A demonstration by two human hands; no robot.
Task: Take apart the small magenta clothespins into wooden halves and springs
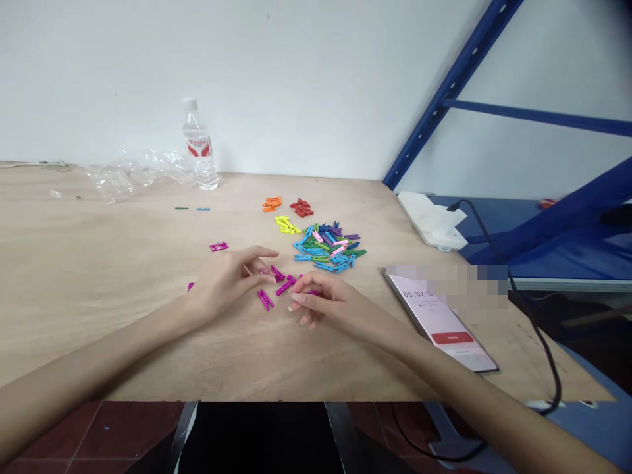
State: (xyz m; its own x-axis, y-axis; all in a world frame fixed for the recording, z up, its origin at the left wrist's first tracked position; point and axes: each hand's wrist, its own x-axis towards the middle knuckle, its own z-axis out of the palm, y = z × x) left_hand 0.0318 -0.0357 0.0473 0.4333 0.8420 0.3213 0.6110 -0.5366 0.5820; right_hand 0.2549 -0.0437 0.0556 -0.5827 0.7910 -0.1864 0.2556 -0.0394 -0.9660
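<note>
My left hand [239, 273] hovers low over the table with its fingers bent and apart, the index finger stretched out. Just beyond its lower fingertips lies a magenta clothespin [277, 273]; whether they touch it I cannot tell. My right hand [328, 299] has thumb and forefinger brought together, the other fingers curled below. A bit of magenta shows between them, but I cannot tell whether it is held or lies behind. Other magenta clothespins [265, 300] rest between and below the hands, with one pair [218, 246] farther left. Another is partly hidden by the left wrist.
A mixed heap of clothespins [328, 247] lies beyond my right hand. Behind it are yellow [287, 225], orange [272, 204] and red clothespins [301, 208]. A water bottle [200, 148] and clear plastic wrap [133, 174] stand back left. A phone [451, 329] lies at right.
</note>
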